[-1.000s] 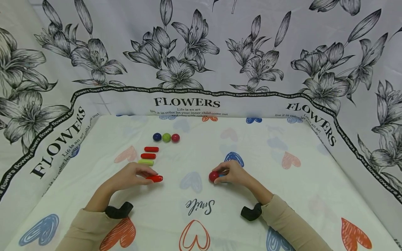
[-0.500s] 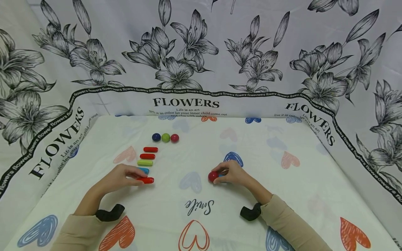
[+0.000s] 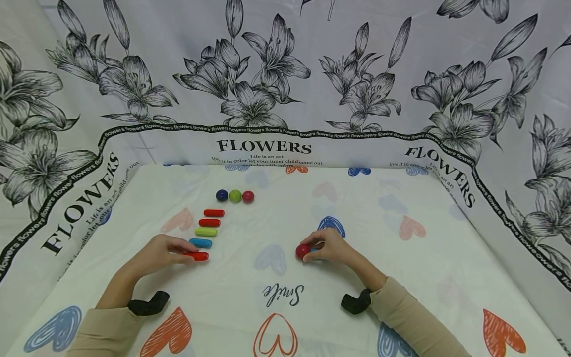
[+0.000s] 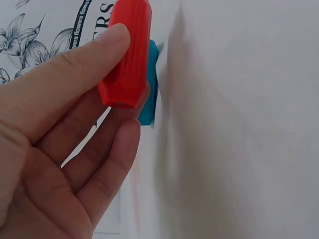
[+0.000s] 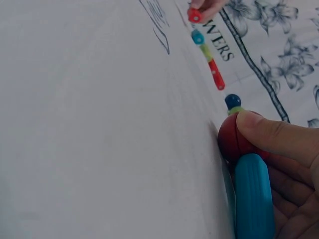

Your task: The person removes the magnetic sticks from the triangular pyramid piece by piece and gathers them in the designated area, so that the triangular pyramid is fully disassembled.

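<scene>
My left hand [image 3: 161,254] pinches a red plastic rod [image 4: 128,55] between thumb and fingers, at the near end of a column of rods. Just beyond it lies a blue rod [image 3: 200,243], followed by a lime green rod [image 3: 206,232] and two red rods [image 3: 209,223]. To the right, my right hand [image 3: 331,248] pinches a dark red ball [image 3: 303,251] low at the cloth. Against that ball, under the fingers, is a ribbed blue rod [image 5: 254,199], mostly hidden by the hand in the head view.
Behind the column sit a navy ball [image 3: 222,195], a green ball [image 3: 235,196] and a red ball [image 3: 248,197] in a row. A white cloth [image 3: 383,307] printed with hearts covers the table. Flower-printed curtains [image 3: 276,104] stand along its back and sides.
My left hand has moved left with the red rod, to the near end of the column. The blue rod, hidden earlier, now shows. My right hand has stayed in place with the ball.
</scene>
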